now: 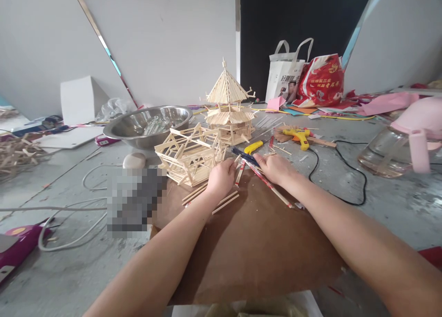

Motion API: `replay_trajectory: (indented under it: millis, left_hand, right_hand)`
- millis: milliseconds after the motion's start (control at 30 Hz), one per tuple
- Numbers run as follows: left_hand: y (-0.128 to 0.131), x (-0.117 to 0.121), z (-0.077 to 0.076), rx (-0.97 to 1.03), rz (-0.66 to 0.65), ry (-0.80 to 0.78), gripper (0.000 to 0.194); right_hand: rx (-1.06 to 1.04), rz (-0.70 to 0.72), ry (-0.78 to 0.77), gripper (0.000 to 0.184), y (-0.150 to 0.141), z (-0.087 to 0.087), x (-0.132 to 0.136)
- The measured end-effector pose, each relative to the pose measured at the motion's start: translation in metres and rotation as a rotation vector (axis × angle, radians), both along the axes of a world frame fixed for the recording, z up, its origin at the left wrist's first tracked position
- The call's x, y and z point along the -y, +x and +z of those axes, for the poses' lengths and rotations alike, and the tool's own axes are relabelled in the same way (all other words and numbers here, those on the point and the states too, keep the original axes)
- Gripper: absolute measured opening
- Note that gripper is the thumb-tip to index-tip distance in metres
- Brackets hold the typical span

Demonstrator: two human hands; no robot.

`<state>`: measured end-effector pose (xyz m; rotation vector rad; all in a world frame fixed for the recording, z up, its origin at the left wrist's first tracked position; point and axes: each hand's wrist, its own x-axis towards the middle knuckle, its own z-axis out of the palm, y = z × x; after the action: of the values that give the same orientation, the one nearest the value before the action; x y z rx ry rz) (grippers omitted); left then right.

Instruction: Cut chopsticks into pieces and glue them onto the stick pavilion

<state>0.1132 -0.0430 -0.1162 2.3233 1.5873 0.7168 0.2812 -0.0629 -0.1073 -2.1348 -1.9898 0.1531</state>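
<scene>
My left hand [221,181] is closed, and a short thin wooden stick [238,159] shows at its fingertips. Close by on the right, my right hand [277,168] is wrapped round a long, narrow dark blue tool [246,156], whose kind I cannot make out. The tool slants up and left from the fist. A yellow curved handle [253,146] lies just behind it. Beneath my hands are loose sticks [226,203] and red-and-white strips on a brown board [262,243]. Left of my left hand stands an open stick framework [188,155].
Behind the framework rises a stick pagoda model [228,96]. A steel bowl [115,129] stands to the left. On the right are a yellow glue gun [299,135] with a black cord, and a pink-lidded jug [383,153]. Bags [321,82] and coloured paper line the back.
</scene>
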Motion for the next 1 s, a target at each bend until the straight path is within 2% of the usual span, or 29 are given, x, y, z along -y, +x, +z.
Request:
replay_trajectory:
  millis: [167, 267, 333, 533, 633, 800, 1000]
  left_hand:
    - [-0.002, -0.002, 0.003, -0.007, 0.013, -0.029, 0.03]
    - [-0.003, -0.004, 0.003, 0.059, 0.017, -0.085, 0.029]
    - [-0.004, -0.005, 0.002, 0.189, 0.001, -0.169, 0.029]
    - [-0.005, -0.008, 0.001, 0.85, -0.095, -0.606, 0.023]
    - [-0.007, -0.009, 0.004, 1.004, -0.116, -0.718, 0.026]
    - [-0.008, -0.007, 0.009, 1.065, -0.143, -0.794, 0.027]
    - [-0.008, -0.004, 0.013, 0.959, -0.166, -0.782, 0.026]
  right_hand:
    - [0.028, -0.074, -0.073, 0.084, 0.001, 0.001, -0.001]
    - [0.056, -0.126, -0.12, 0.084, 0.005, 0.0, -0.004]
    - [0.066, -0.133, -0.106, 0.083, 0.008, 0.0, -0.005]
    - [0.099, -0.174, -0.013, 0.073, 0.02, -0.006, -0.007]
    - [0.113, -0.189, -0.011, 0.072, 0.025, -0.01, -0.01]
    - [0.139, -0.179, -0.016, 0.073, 0.027, -0.014, -0.012]
    - [0.179, -0.131, 0.031, 0.071, 0.027, -0.019, -0.012]
